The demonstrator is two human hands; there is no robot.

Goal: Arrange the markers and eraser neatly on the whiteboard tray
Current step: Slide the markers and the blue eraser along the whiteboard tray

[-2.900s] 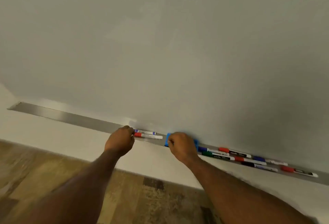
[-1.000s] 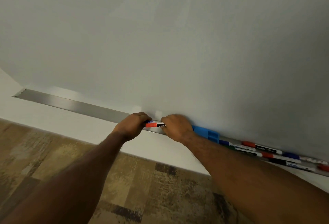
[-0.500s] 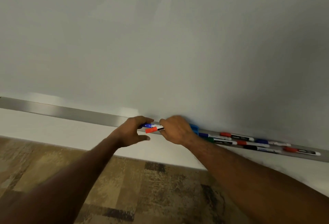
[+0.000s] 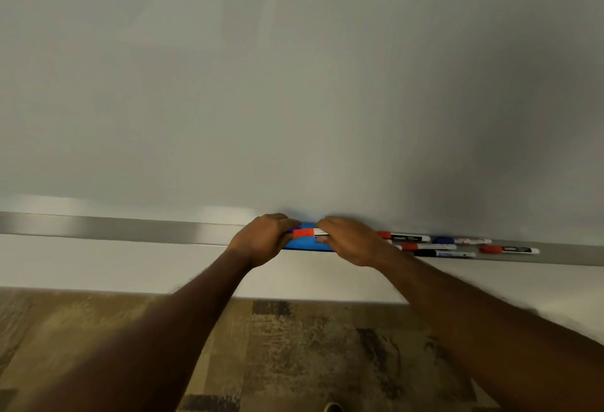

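Red-capped marker [image 4: 307, 232] is pinched between left hand [image 4: 261, 237] and right hand [image 4: 351, 241], fingers clenched on it, above blue eraser [image 4: 305, 243] on tray [image 4: 130, 230]; loose markers [image 4: 434, 245] at 3 o'clock could be knocked off by the right wrist

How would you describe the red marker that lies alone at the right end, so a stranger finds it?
Follow the metal tray under the whiteboard rightward, past both hands. Beyond the marker cluster lies one red-capped marker, farthest right, apart from the rest.
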